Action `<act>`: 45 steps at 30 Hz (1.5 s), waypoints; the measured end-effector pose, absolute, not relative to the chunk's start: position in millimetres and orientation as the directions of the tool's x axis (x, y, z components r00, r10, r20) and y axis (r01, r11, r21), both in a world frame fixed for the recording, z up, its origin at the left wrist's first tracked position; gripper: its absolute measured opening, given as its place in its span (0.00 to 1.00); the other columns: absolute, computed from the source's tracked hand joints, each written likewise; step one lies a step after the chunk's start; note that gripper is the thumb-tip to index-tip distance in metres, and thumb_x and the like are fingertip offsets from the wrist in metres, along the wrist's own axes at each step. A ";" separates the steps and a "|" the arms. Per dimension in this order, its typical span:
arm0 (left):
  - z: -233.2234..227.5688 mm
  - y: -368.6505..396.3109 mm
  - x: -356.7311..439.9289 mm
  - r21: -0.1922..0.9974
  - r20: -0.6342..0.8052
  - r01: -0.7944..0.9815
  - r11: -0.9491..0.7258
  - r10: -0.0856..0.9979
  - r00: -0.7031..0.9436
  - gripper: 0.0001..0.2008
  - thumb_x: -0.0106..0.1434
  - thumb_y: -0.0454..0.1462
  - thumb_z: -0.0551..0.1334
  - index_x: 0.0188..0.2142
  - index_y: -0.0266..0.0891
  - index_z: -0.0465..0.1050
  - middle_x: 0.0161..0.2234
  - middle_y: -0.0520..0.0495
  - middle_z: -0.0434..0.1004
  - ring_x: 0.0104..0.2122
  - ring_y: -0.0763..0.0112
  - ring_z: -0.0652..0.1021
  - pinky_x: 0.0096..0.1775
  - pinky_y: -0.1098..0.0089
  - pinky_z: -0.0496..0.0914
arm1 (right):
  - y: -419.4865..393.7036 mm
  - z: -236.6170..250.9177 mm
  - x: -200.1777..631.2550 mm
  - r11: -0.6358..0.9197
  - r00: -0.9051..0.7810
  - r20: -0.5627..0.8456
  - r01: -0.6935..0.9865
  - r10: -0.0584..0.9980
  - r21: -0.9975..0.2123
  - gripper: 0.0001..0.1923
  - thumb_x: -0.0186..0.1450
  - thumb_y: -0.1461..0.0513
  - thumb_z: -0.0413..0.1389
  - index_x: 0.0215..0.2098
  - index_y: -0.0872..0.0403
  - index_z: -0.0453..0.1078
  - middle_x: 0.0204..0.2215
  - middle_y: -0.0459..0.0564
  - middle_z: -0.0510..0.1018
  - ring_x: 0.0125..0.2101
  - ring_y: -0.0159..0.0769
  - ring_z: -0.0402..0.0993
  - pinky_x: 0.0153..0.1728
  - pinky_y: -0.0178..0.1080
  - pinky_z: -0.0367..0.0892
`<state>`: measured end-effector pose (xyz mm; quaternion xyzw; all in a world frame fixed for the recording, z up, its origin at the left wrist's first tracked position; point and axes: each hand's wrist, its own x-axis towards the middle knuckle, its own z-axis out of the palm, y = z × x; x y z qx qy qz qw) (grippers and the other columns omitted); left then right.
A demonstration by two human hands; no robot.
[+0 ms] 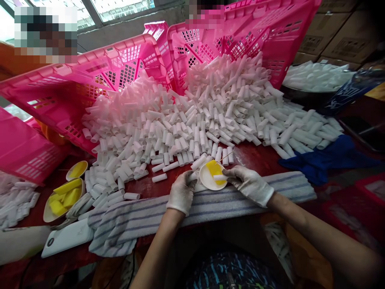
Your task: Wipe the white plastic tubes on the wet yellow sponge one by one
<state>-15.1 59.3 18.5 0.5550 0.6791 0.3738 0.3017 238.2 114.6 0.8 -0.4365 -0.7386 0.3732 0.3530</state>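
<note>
Both my hands wear white gloves and rest on a striped towel (pixel 144 218) at the table's front edge. My left hand (pixel 181 192) is closed around a small white tube (pixel 192 175). Beside it sits a small white dish (pixel 206 179) with a yellow sponge (pixel 215 168) in it. My right hand (pixel 249 184) pinches a thin wooden stick (pixel 226 156) and a short white tube (pixel 220 177) over the dish. A big heap of white tubes (pixel 192 120) lies just behind.
Two pink crates (pixel 99 76) tipped on their sides spill the tubes. Another dish of yellow sponges (pixel 64 196) and a white phone (pixel 67 237) lie at the left. A blue cloth (pixel 331 160) and a bowl of tubes (pixel 315 78) are at the right. Cardboard boxes stand behind.
</note>
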 end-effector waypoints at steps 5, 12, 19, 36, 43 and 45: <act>24.3 55.7 -13.1 0.891 -0.033 0.433 0.134 0.972 -0.234 0.16 0.62 0.32 0.65 0.50 0.32 0.75 0.48 0.37 0.80 0.47 0.60 0.81 0.55 0.58 0.73 | 111.0 -2.8 240.2 0.393 -0.397 0.216 0.444 0.892 -0.805 0.14 0.63 0.55 0.60 0.42 0.53 0.80 0.38 0.54 0.78 0.36 0.43 0.78 0.40 0.46 0.77; 48.4 50.9 -4.2 0.918 -0.129 0.332 0.216 0.956 -0.263 0.12 0.57 0.31 0.69 0.41 0.36 0.76 0.43 0.43 0.82 0.43 0.63 0.81 0.52 0.62 0.74 | 105.1 -11.2 242.2 0.348 -0.359 0.216 0.361 0.908 -0.865 0.12 0.65 0.54 0.60 0.41 0.52 0.79 0.40 0.54 0.79 0.41 0.44 0.79 0.45 0.47 0.76; 54.7 46.9 5.4 0.950 -0.123 0.268 0.162 0.980 -0.155 0.09 0.55 0.36 0.71 0.36 0.37 0.77 0.37 0.47 0.83 0.38 0.66 0.81 0.46 0.67 0.76 | 90.5 24.4 239.3 0.042 -0.220 0.014 0.123 0.975 -0.991 0.22 0.56 0.44 0.67 0.37 0.51 0.77 0.37 0.52 0.78 0.32 0.36 0.75 0.33 0.38 0.74; 53.7 14.5 82.6 0.888 -0.442 0.199 0.415 0.889 0.116 0.34 0.66 0.64 0.42 0.19 0.43 0.59 0.17 0.49 0.63 0.20 0.70 0.65 0.26 0.67 0.62 | 36.2 78.5 234.8 0.727 -0.504 0.571 0.631 0.649 -0.270 0.16 0.65 0.62 0.50 0.19 0.49 0.64 0.14 0.47 0.67 0.19 0.34 0.62 0.23 0.41 0.54; 65.9 14.6 104.1 0.899 -0.109 0.423 0.115 0.993 -0.038 0.19 0.66 0.52 0.50 0.25 0.43 0.61 0.23 0.48 0.70 0.23 0.69 0.67 0.30 0.67 0.62 | 26.6 72.6 237.3 0.468 -0.139 0.632 0.793 0.762 -0.390 0.19 0.72 0.61 0.48 0.22 0.50 0.60 0.15 0.44 0.65 0.16 0.32 0.63 0.21 0.37 0.56; 68.3 17.7 103.4 0.891 -0.160 0.428 0.149 0.987 -0.011 0.21 0.69 0.49 0.46 0.24 0.43 0.62 0.22 0.47 0.70 0.23 0.69 0.69 0.30 0.67 0.63 | 26.2 74.8 239.4 0.530 -0.199 0.683 0.787 0.702 -0.315 0.18 0.72 0.62 0.48 0.23 0.51 0.61 0.15 0.44 0.66 0.16 0.31 0.63 0.22 0.37 0.57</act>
